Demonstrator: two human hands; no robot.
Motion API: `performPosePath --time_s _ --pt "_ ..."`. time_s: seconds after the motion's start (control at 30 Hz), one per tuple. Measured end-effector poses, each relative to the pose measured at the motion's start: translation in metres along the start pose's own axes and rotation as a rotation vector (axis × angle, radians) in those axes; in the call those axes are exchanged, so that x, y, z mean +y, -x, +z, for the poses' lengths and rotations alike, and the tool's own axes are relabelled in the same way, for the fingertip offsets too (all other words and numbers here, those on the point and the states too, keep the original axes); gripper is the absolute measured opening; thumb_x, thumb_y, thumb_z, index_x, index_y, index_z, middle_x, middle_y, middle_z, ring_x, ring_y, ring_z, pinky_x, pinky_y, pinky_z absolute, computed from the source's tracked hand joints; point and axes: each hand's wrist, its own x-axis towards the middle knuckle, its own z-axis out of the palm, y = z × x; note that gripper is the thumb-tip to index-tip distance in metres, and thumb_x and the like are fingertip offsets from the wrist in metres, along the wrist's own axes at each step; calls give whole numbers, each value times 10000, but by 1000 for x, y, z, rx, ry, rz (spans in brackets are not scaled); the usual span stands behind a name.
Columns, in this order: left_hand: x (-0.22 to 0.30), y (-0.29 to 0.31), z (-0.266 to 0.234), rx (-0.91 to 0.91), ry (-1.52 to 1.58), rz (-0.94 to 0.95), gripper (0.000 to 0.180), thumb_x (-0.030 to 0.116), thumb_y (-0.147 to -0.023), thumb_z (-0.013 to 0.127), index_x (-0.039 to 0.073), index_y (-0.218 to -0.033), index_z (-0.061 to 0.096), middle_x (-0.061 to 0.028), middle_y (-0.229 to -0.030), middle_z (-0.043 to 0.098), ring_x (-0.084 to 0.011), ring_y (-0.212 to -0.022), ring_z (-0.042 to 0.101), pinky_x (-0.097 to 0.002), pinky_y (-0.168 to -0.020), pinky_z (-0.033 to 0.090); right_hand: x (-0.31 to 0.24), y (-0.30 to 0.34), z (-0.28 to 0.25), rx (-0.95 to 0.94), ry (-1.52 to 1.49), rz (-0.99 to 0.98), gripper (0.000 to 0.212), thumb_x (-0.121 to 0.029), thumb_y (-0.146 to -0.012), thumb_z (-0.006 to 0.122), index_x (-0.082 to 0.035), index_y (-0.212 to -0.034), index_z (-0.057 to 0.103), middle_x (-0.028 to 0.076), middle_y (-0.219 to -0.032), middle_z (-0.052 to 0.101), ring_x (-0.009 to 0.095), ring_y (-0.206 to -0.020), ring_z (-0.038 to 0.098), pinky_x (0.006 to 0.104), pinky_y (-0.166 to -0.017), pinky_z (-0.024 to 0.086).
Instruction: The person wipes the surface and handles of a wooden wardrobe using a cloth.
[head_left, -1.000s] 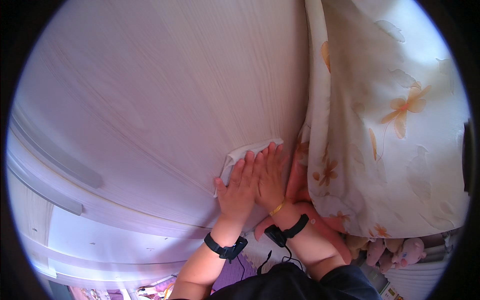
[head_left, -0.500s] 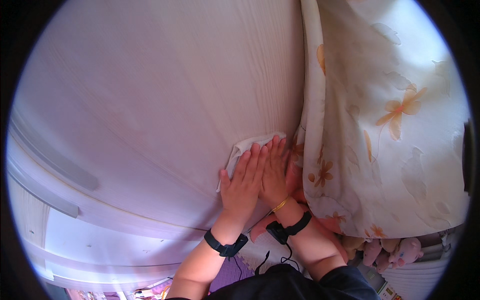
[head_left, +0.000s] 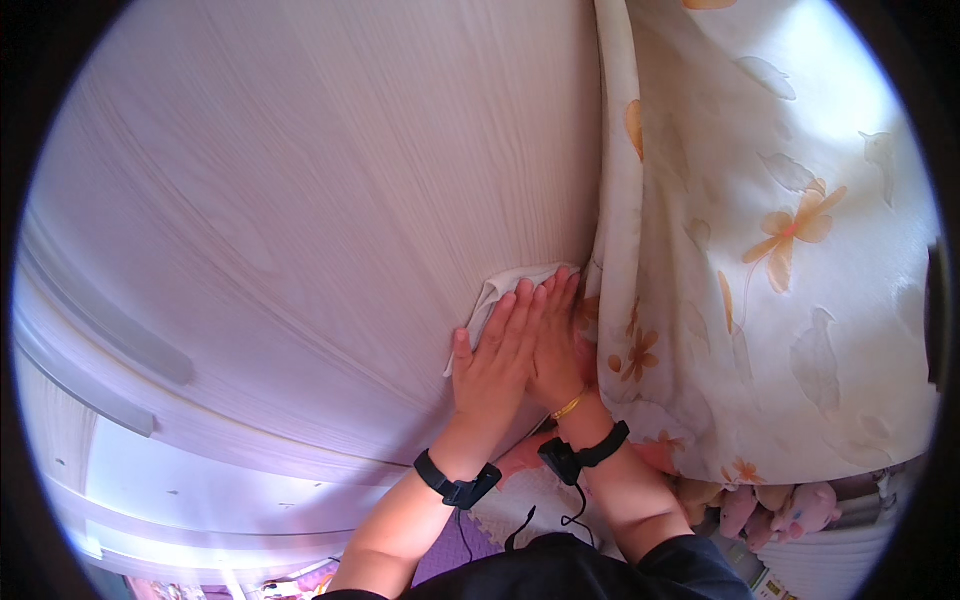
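Note:
A folded white cloth lies against a pale wood-grain panel. My left hand presses flat on it, fingers stretched out. Close beside it, my right hand also lies flat with straight fingers, the two hands touching along their edges. Only the cloth's upper and left edges show; the hands cover the remainder. The right fingertips come close to the curtain's edge. Each wrist wears a black strap with a small device, and a yellow bracelet circles my right wrist.
A cream curtain with orange flowers hangs on the right, bordering the panel. Below its hem are pink plush toys. Grey handle-like strips run along the panel at left. Black cables hang near my wrists.
Both hands and the cloth have shifted slightly right, closer to the curtain's edge. They stay pressed flat on the panel.

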Motion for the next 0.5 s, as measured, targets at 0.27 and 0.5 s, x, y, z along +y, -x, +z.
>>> performPosePath --time_s 0.27,0.5 --pt "19 24 31 34 -54 64 574 269 -941 401 267 -1509 327 63 -1586 260 -122 -1473 187 -555 -1142 -78 13 29 13 -20 31 1 698 -286 -985 391 111 -1476 92 379 -1525 47 549 -1412 66 582 -1163 83" --pt "10 1 7 -54 27 105 571 264 -934 412 249 -1501 342 56 -1576 284 -112 -1459 223 -559 -1146 -47 5 7 -2 -67 -57 132 731 -317 -982 381 75 -1497 42 347 -1548 -25 488 -1445 -3 507 -1184 37"
